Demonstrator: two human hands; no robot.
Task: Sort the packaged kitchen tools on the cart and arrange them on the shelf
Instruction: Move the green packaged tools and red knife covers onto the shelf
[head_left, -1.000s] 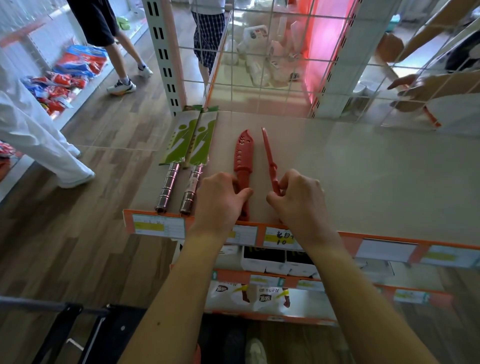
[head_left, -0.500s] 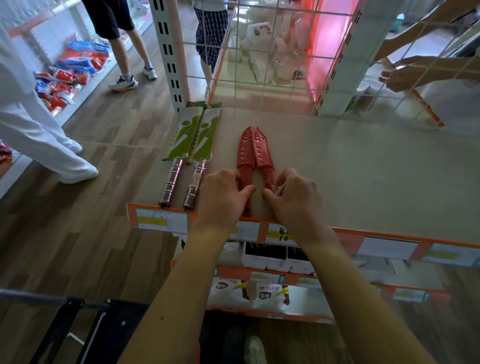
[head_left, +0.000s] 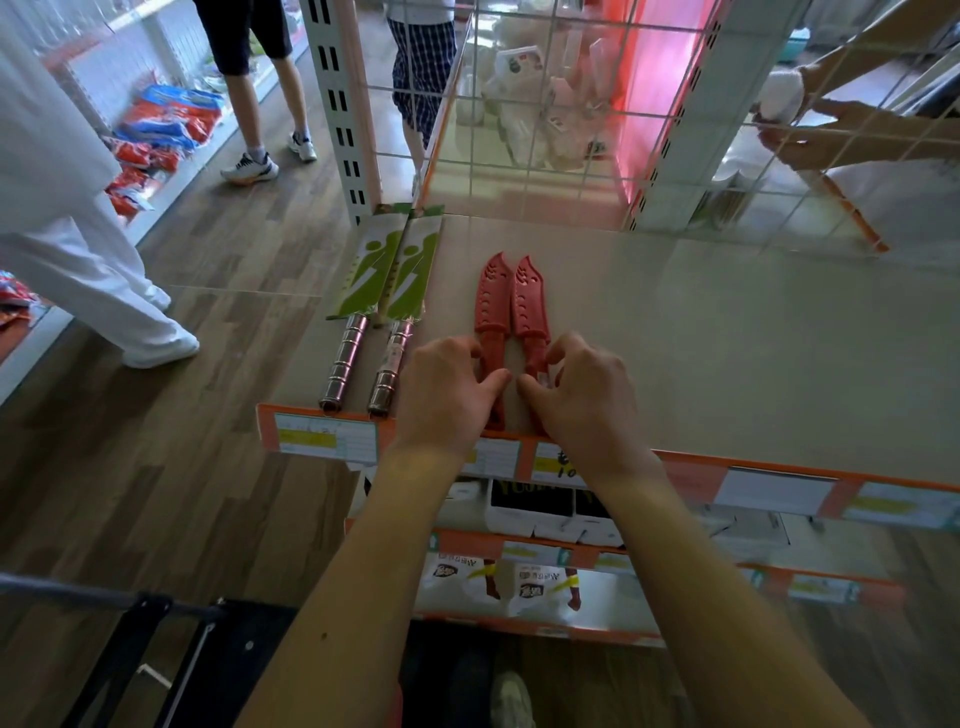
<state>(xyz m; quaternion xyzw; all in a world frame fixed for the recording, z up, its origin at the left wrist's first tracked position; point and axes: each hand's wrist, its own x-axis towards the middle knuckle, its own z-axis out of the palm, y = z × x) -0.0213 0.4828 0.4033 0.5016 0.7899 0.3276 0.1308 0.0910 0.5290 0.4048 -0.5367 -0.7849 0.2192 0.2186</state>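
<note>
Two red sheathed knives lie flat, side by side, on the beige shelf top (head_left: 727, 343), tips pointing away from me. My left hand (head_left: 447, 395) pinches the handle of the left red knife (head_left: 492, 296) with thumb and curled fingers. My right hand (head_left: 576, 405) curls its fingers and thumb round the handle of the right red knife (head_left: 530, 301). Most of both handles is hidden by my hands. To their left lie two steel-handled knives in green card sleeves (head_left: 395, 270), parallel and touching.
An orange price-label strip (head_left: 322, 436) edges the shelf front; lower shelves hold boxed goods (head_left: 540, 514). A wire grid panel (head_left: 545, 130) closes the shelf's back. The black cart frame (head_left: 156, 649) stands at bottom left. Other people stand in the aisle at the left.
The right red knife, held on edge and apart a second ago, now lies flat against the left red knife. Both hands stay on the handles.
</note>
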